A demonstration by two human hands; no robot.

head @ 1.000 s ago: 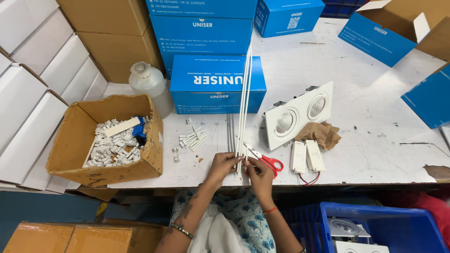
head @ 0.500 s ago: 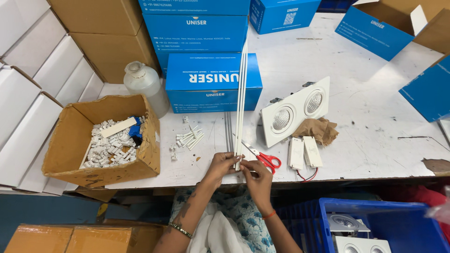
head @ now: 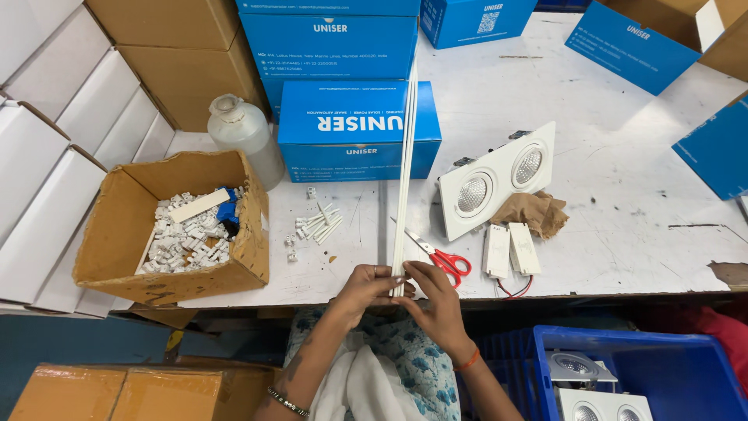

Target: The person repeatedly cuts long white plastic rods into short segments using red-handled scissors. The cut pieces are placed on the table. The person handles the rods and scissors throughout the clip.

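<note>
— Starting at the left of the frame, what do you see?

— White flat cartons (head: pixel 47 179) lean along the left edge, and beside them an open cardboard box (head: pixel 117 242) holds a heap of small white plastic parts. Behind its right corner stands a clear plastic bottle (head: pixel 241 132)

— And toward the middle?

— A few loose white clips (head: pixel 315 226) lie on the white table (head: pixel 623 195), in front of a blue box (head: pixel 358 129) that sits below a stack of more blue ones. A bundle of long thin white strips (head: pixel 405 171) runs from the top of the blue box down to the table's near edge, lower centre

— The hands?

— Both meet at the bundle's near end. The left hand (head: pixel 366 287) has its fingers curled, pinching the strips; the right hand (head: pixel 432 300) pinches them too, fingertips pressed against the same end

— Further right?

— Red-handled scissors (head: pixel 444 261) lie just beside the right hand. Then a white twin spotlight fitting (head: pixel 499 179), two small white driver units (head: pixel 510 251) with wires, and a crumpled brown rag (head: pixel 534 212). At the lower right, a blue crate (head: pixel 686 374) holds more spotlight fittings
</note>
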